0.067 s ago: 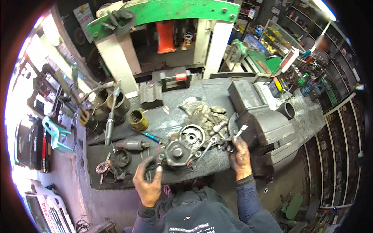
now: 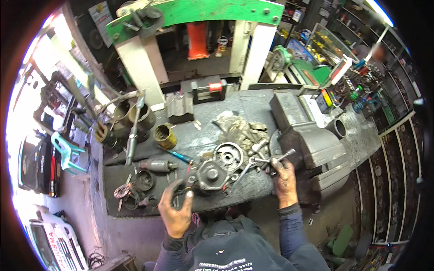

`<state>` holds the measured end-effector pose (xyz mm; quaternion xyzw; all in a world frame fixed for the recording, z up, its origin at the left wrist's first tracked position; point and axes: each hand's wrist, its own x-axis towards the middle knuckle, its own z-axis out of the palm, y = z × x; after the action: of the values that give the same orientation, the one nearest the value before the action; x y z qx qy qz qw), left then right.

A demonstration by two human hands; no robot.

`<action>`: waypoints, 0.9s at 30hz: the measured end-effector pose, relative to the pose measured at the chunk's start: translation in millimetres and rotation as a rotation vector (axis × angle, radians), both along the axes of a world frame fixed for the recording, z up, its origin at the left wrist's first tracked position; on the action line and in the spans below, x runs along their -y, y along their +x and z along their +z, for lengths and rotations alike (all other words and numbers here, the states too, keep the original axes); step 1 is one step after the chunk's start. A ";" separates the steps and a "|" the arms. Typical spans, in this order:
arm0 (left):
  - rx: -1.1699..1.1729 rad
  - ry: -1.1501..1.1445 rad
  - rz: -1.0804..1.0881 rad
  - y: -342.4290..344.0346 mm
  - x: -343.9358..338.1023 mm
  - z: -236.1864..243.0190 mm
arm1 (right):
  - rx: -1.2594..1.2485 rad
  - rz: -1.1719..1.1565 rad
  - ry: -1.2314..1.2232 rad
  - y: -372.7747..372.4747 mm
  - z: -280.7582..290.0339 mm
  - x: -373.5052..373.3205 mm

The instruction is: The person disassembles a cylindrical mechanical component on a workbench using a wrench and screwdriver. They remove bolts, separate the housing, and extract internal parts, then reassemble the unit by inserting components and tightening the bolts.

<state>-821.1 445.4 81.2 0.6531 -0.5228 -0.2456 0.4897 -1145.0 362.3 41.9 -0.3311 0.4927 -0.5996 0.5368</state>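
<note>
My right hand [image 2: 285,183] grips a steel wrench [image 2: 285,155] between thumb and fingers, just left of the bench vise [image 2: 312,147]. One end of the wrench points up and right; the other side reaches left over the bench. My left hand [image 2: 175,212] is open, thumb and fingers curved apart, by the bench's near edge. Beside its fingertips lies a grey metal housing [image 2: 211,176] with a round boss. A round open metal part [image 2: 228,156] rests behind the housing. Another wrench [image 2: 242,175] lies slanted to the right of both parts.
Dirty rags [image 2: 242,128] lie mid-bench. A yellowish cup [image 2: 165,137], a blue-handled screwdriver [image 2: 180,156], a cylindrical motor part [image 2: 156,165] and loose parts [image 2: 131,194] occupy the left side. Behind stands a press frame with a green beam [image 2: 203,21].
The wrench in my right hand has turned, showing more of its length. The whole view has shifted slightly. My left hand stays open beside the housing.
</note>
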 end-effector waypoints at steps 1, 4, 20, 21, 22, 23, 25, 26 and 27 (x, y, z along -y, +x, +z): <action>0.000 -0.003 -0.015 3.1 -0.8 -2.9 | -0.273 0.046 0.024 2.6 21.9 -3.2; -0.003 0.006 -0.043 12.2 -4.2 -5.0 | -1.247 0.052 -0.354 17.6 87.5 -15.7; 0.508 -0.252 -0.545 -36.2 67.7 27.9 | -1.924 0.394 -0.554 113.5 170.2 -14.9; 0.530 -0.320 -0.523 -44.0 73.3 27.5 | -1.941 0.424 -0.579 112.5 171.5 -13.2; 0.465 -0.307 -0.570 -49.0 77.6 26.5 | -1.984 0.524 -0.606 111.2 173.2 -10.6; 0.441 -0.300 -0.605 -52.7 81.5 25.0 | -2.032 0.563 -0.596 111.0 174.0 -9.4; 0.382 -0.384 -0.553 -56.2 85.3 20.3 | -2.076 0.517 -0.793 112.5 173.1 -8.5; 0.388 -0.376 -0.549 -56.6 84.9 17.2 | -2.069 0.469 -0.631 115.7 169.4 -10.1; 0.400 -0.394 -0.526 -56.1 84.3 13.9 | -2.042 0.264 -0.850 118.3 165.7 -11.6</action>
<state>-877.3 361.0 95.1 0.4248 -0.7951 -0.1253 0.4143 -1026.7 373.9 207.5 -0.8756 0.4183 -0.1037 -0.2181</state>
